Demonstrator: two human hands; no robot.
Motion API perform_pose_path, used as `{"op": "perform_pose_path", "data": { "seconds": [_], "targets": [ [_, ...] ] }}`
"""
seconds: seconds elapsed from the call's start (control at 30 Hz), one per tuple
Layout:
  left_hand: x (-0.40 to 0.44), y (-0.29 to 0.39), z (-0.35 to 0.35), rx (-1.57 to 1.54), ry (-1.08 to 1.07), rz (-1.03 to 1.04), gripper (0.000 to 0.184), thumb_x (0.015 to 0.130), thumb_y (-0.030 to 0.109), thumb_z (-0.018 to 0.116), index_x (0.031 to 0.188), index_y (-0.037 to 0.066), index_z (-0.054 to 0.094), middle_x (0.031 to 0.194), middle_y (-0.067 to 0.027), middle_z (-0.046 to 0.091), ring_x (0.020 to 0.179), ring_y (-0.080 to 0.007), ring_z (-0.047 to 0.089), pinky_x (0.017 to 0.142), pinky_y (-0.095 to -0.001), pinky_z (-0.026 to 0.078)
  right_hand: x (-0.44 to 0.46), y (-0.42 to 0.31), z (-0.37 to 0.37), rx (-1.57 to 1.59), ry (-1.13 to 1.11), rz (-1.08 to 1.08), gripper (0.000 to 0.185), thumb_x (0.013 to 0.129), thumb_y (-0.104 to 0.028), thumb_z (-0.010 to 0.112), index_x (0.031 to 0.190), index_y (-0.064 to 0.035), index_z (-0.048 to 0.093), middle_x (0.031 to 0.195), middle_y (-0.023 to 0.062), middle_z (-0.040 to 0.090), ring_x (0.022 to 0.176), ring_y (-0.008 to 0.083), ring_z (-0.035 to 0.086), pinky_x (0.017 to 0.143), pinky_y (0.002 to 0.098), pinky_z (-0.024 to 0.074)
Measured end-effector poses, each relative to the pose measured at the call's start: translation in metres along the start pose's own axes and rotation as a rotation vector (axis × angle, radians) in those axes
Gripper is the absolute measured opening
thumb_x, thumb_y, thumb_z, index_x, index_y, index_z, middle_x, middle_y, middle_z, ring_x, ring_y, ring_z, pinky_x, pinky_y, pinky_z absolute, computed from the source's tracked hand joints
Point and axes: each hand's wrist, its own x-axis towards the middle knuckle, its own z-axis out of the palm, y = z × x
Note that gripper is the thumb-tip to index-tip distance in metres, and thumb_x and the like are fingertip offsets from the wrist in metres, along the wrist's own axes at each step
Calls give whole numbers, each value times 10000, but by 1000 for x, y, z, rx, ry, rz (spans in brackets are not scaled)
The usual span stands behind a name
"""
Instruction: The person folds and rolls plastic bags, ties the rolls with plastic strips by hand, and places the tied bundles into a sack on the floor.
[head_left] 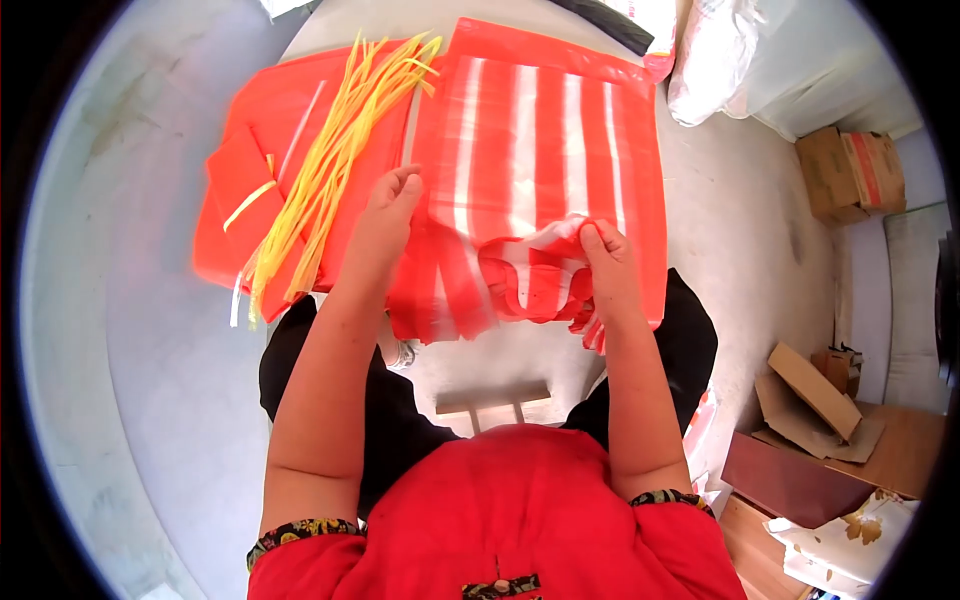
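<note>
A red-and-white striped plastic bag [545, 150] lies over my lap, with its near end crumpled and partly open. My right hand [612, 262] pinches the crumpled edge between thumb and fingers. Beside the bag's left edge is my left hand [390, 208], its fingertips drawn together; what they hold, if anything, is too small to make out. Left of that hand, a bundle of yellow plastic strips [335, 165] rests across a stack of plain red plastic sheets [262, 105]. One short yellow strip [248, 206] lies apart from the bundle.
On the right stand a taped cardboard box [850, 178] and an opened carton [815, 400] with its flaps up. A white plastic sack [712, 60] is at the top right. Below the bag, a wooden bar [493, 398] shows between my knees.
</note>
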Motion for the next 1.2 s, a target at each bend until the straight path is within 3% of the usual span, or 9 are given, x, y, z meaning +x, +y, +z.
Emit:
{"op": "perform_pose_path", "data": {
  "seconds": [0.37,0.63,0.73,0.8,0.87,0.97,1.07,1.17,1.2],
  "targets": [
    [-7,-3,3,-223,-99,-54,572,1113,336,548,1569,30,386,1414,-69,528,1266,-173,534,1113,-346,426,3,6,3,156,73,42,295,1098,-383,580,1110,-110,692,877,-22,687,612,72,556,478,262,449],
    [-21,4,7,-100,-140,-108,671,1040,211,659,1606,75,326,1111,-50,677,1046,-130,645,931,-328,527,1,8,6,173,104,8,305,1100,-394,581,1072,-113,696,877,-39,683,625,49,529,471,261,425],
    [-17,-2,-7,-91,-149,-63,705,1012,178,688,1613,97,328,1065,-43,687,996,-119,659,877,-309,540,-6,4,13,162,72,-24,310,1098,-378,590,1060,-94,707,906,-33,691,680,46,559,500,258,449],
    [-17,-1,-16,-108,-145,-57,722,999,159,699,1619,111,331,1035,-32,684,953,-109,659,841,-294,538,-8,6,17,199,16,-37,281,1105,-323,585,1064,-74,710,966,-15,703,801,72,605,650,272,492],
    [-21,5,-21,-132,-140,-80,734,990,139,705,1625,123,338,987,-17,677,903,-93,650,804,-275,527,-10,9,22,288,-63,-42,227,1121,-226,568,1075,-54,710,1063,17,722,1002,124,669,924,304,554],
    [-26,-5,-30,73,-204,-86,711,988,107,698,1620,127,374,920,-1,655,815,-70,619,733,-243,496,-17,7,27,128,-124,-50,283,1107,-256,571,1048,-26,726,951,-12,707,859,77,640,740,255,535],
    [-35,1,-35,178,-270,-155,676,985,59,669,1608,122,413,867,9,629,754,-61,589,676,-233,465,-18,13,19,-77,-194,-6,226,1077,-191,598,1025,-19,734,951,6,710,899,92,639,816,285,535],
    [-39,6,-44,281,-348,-149,646,980,22,636,1590,120,447,872,6,626,742,-65,594,689,-237,499,-22,3,10,-243,-422,-184,212,1046,-159,634,1051,24,740,1090,60,747,959,140,667,852,313,550],
    [-40,4,-45,250,-374,-174,633,978,14,628,1579,117,462,889,2,632,761,-67,605,708,-240,514,-24,3,11,-326,-404,-285,165,1005,-135,669,1050,7,740,1044,72,740,959,171,673,846,326,552]
  ]
}}
